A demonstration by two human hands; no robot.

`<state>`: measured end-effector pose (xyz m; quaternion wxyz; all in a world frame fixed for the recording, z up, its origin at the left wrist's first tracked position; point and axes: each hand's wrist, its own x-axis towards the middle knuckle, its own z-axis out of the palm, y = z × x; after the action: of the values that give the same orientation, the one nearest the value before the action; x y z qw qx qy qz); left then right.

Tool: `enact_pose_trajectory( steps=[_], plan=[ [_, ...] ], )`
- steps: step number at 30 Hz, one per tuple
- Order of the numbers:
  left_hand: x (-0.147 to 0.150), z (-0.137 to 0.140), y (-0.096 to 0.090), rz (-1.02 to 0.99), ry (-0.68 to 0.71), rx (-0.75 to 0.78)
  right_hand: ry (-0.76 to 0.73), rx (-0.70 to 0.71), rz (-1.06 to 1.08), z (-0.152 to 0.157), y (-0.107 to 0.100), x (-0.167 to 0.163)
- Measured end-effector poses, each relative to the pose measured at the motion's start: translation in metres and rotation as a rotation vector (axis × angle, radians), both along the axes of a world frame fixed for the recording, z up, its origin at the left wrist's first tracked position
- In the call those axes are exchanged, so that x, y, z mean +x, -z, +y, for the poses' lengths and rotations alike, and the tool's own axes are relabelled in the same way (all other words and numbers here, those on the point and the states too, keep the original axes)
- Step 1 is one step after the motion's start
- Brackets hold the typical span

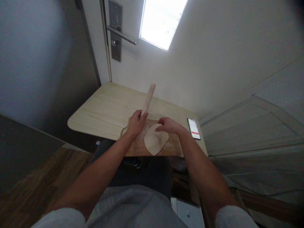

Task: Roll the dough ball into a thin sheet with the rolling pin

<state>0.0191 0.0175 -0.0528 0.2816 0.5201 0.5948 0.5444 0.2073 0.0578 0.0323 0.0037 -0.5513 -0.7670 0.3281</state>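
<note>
A flat, roughly round sheet of dough [155,141] lies on a floured wooden cutting board [135,148]. My left hand [137,122] is wrapped round the lower end of a rolling pin [148,97], which points up and away from me, tilted slightly right. At the dough's far edge, my right hand [167,125] pinches the sheet between thumb and fingers. The dough's near end tapers toward the front edge of the board. Part of the board is hidden under the dough and behind my left hand.
The board rests on a pale wooden table [106,104] with a rounded left corner. A phone [194,129] with a lit screen lies at the table's right end. Behind stands a white door with a metal handle [121,34]. A wall is close on the right.
</note>
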Motion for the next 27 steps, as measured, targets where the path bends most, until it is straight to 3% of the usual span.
enact_pose_trajectory(
  steps=[4,8,12,16,23,27],
  plan=[
    [-0.001,-0.001,-0.002,0.023,0.002,-0.014,-0.006,-0.085,0.046,-0.008,0.001,0.011],
    [-0.001,-0.001,-0.003,0.017,0.003,-0.014,0.093,-0.181,0.248,-0.020,0.008,0.021],
    [0.001,-0.002,-0.006,0.003,0.002,-0.019,0.342,-0.202,0.512,-0.034,0.023,0.026],
    [0.003,-0.004,-0.009,0.043,0.020,-0.043,0.530,-0.108,0.558,-0.045,0.041,0.028],
    [0.000,-0.001,-0.022,0.082,0.103,-0.116,0.478,-0.029,0.526,-0.040,0.048,0.031],
    [-0.008,-0.002,-0.035,0.209,0.158,-0.146,0.393,-0.026,0.533,-0.030,0.049,0.028]
  ],
)
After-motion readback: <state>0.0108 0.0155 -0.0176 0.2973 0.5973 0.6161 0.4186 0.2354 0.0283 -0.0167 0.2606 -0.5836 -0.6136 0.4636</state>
